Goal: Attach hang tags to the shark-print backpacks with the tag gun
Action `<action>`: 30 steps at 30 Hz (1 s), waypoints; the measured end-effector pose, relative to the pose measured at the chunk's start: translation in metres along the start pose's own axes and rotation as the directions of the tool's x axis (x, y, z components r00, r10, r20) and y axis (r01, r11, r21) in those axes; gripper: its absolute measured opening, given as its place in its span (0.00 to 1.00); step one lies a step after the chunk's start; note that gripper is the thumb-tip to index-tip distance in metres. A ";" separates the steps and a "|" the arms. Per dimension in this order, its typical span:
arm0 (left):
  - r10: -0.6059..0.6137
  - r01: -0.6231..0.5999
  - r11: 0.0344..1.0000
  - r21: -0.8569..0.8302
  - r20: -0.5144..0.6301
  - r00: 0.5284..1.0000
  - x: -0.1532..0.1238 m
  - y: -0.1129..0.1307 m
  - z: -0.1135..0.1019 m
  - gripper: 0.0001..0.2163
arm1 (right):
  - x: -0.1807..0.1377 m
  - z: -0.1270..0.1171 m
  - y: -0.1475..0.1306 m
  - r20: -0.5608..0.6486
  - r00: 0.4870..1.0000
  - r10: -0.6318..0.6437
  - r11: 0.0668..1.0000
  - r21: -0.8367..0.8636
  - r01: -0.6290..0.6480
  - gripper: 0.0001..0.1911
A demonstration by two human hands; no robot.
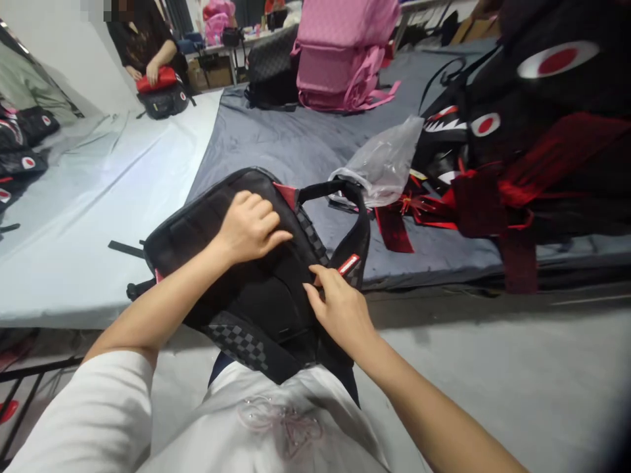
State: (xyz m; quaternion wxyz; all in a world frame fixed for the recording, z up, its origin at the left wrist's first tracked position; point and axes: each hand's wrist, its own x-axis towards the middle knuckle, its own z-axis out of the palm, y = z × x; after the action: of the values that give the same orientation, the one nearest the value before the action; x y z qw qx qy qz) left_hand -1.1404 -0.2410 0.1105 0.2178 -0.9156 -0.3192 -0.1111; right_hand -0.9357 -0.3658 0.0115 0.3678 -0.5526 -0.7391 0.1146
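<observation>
A black backpack (pixel 269 289) with dark checkered trim lies tilted across the table's front edge and against my body. My left hand (pixel 252 228) is over its upper panel, fingers curled in and thumb stretched to the right; whatever may be inside the curl is hidden. At the bag's right side, my right hand (pixel 342 305) pinches its edge with thumb and fingertips, close to a red label (pixel 349 265) on a shoulder strap. The strap (pixel 362 230) loops out to the right. A red-pink corner (pixel 286 195) shows at the top edge.
Black shark-face bags (pixel 532 112) with red straps are heaped at the right, beside a clear plastic bag (pixel 384 161). Pink bags (pixel 340 59) stand behind. Across the table, a co-worker (pixel 148 49) handles a red and black bag (pixel 165 95). More black bags (pixel 24 148) lie left.
</observation>
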 end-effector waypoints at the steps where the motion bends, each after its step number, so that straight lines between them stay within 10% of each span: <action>1: 0.046 -0.046 0.999 -0.014 -0.010 0.999 0.003 0.005 0.005 0.26 | 0.002 0.001 0.000 -0.016 1.000 -0.007 0.999 0.053 0.008 0.14; 7: -0.058 0.050 0.997 -0.058 -0.144 0.988 0.008 -0.024 0.038 0.24 | -0.026 -0.018 0.039 -0.160 0.952 0.260 0.952 0.207 -0.225 0.14; 12: -0.318 0.311 0.948 -0.068 -0.262 0.911 0.025 -0.114 0.015 0.27 | -0.060 -0.024 0.066 0.212 0.811 0.545 0.682 0.450 -0.576 0.21; 16: -0.376 0.367 0.927 -0.081 -0.209 0.903 0.061 -0.162 0.012 0.27 | -0.026 -0.018 0.058 0.399 0.755 0.521 0.471 0.603 -0.644 0.35; 22: -0.458 0.482 0.868 -0.115 0.188 0.869 0.090 -0.160 0.107 0.25 | 0.017 0.014 0.099 0.685 0.619 0.383 0.221 0.583 -0.782 0.47; 25: -0.409 0.436 0.891 -0.125 0.192 0.892 0.097 -0.152 0.136 0.24 | 0.017 0.037 0.137 0.752 0.588 0.298 0.218 0.546 -0.809 0.48; 30: -0.458 0.449 0.876 -0.178 -0.009 0.889 0.108 -0.163 0.096 0.23 | 0.040 0.041 0.133 0.769 0.579 0.272 0.211 0.539 -0.815 0.45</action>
State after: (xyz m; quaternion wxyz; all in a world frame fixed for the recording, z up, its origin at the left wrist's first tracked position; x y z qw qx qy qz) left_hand -1.1540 -0.0234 0.1162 0.1145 -0.8275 -0.5083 -0.2094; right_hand -0.8708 -0.2722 -0.0773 0.3071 -0.4620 -0.3748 0.7428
